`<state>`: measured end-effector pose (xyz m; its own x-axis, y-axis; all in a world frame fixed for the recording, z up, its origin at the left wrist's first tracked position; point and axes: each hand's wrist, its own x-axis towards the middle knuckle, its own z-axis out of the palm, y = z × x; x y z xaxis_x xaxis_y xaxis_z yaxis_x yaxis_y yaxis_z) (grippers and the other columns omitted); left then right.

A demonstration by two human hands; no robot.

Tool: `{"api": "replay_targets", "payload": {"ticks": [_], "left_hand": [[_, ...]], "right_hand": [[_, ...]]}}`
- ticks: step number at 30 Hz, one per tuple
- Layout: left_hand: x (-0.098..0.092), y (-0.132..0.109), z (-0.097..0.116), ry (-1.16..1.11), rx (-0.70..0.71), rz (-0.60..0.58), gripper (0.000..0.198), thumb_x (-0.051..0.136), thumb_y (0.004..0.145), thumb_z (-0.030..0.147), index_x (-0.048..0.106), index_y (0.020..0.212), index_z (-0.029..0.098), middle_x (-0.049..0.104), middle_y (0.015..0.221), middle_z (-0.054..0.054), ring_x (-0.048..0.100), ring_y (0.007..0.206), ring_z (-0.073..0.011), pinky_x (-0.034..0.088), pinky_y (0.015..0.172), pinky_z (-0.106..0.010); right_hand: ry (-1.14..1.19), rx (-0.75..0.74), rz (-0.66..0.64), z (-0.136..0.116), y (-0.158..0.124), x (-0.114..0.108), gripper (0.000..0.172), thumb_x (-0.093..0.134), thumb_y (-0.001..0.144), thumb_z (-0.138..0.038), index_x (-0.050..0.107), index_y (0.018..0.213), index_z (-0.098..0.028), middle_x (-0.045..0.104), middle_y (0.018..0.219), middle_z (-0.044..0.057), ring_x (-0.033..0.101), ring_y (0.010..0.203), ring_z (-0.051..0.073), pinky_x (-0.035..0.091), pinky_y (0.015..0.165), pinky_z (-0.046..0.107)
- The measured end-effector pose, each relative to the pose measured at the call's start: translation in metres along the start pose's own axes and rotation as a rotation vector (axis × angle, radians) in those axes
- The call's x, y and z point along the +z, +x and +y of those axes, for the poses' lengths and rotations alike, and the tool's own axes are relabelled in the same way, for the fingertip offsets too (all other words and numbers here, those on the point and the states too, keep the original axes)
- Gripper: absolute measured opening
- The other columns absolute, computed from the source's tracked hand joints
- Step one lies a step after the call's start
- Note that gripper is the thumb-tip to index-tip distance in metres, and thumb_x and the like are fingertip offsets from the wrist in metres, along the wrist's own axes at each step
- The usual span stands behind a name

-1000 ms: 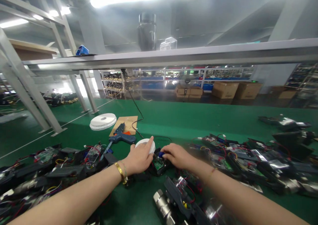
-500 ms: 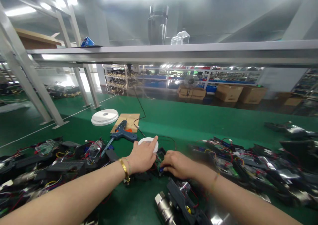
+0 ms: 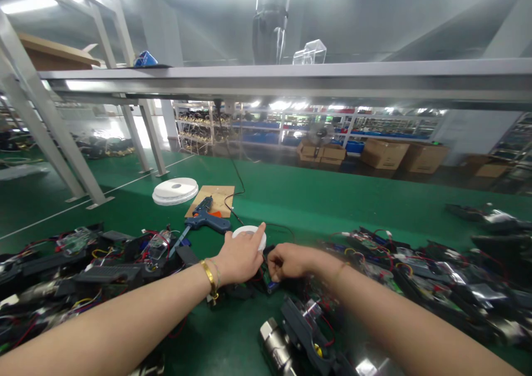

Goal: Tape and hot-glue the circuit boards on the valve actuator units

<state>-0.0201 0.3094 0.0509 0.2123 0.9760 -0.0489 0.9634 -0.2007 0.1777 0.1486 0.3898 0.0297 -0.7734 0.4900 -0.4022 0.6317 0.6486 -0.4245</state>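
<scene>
My left hand (image 3: 241,256) is curled over a dark plastic housing (image 3: 243,292), thumb and index finger extended beside a white round spool (image 3: 249,231). Most of the housing is hidden beneath this hand. To its right, my right hand (image 3: 286,261) has its fingertips pinched at the housing's open end, just above a green circuit board (image 3: 266,276); what they pinch is too small to make out. A blue component (image 3: 272,286) shows below those fingers. Nearer to me lies another dark assembly (image 3: 301,329) with a shiny metal cylinder (image 3: 274,340).
Dark housings with wires and boards are piled at left (image 3: 108,276) and right (image 3: 415,271). A blue glue gun (image 3: 208,220) rests partly on a cardboard piece (image 3: 224,196), near a white disc (image 3: 175,190). A black cable (image 3: 236,171) hangs behind. A metal shelf (image 3: 316,77) crosses overhead.
My right hand has lifted slightly and turned, its fingers drawing up off the blue component, which now shows more fully. My left hand stays nearly in place. The view has tilted a little.
</scene>
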Motion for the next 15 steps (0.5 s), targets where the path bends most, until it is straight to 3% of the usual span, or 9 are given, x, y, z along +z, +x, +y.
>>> {"api": "replay_targets", "payload": {"ticks": [6, 15], "left_hand": [[0.0, 0.001, -0.001, -0.007, 0.002, 0.009, 0.069, 0.031, 0.09, 0.03, 0.013, 0.155, 0.012, 0.057, 0.135, -0.019, 0.052, 0.124, -0.0358, 0.036, 0.102, -0.062], [0.002, 0.001, 0.0, -0.025, 0.002, 0.037, 0.07, 0.033, 0.089, 0.029, 0.015, 0.155, 0.012, 0.056, 0.136, -0.019, 0.051, 0.126, -0.0359, 0.035, 0.103, -0.064]], "right_hand": [[-0.033, 0.057, 0.005, -0.004, 0.003, 0.002, 0.012, 0.077, 0.072, -0.007, 0.072, 0.075, -0.017, 0.071, 0.072, -0.003, 0.061, 0.064, 0.012, 0.042, 0.058, 0.021], [-0.064, -0.029, 0.049, -0.005, -0.007, -0.003, 0.014, 0.076, 0.072, -0.009, 0.074, 0.072, -0.023, 0.072, 0.072, -0.005, 0.063, 0.071, 0.014, 0.039, 0.062, 0.019]]}}
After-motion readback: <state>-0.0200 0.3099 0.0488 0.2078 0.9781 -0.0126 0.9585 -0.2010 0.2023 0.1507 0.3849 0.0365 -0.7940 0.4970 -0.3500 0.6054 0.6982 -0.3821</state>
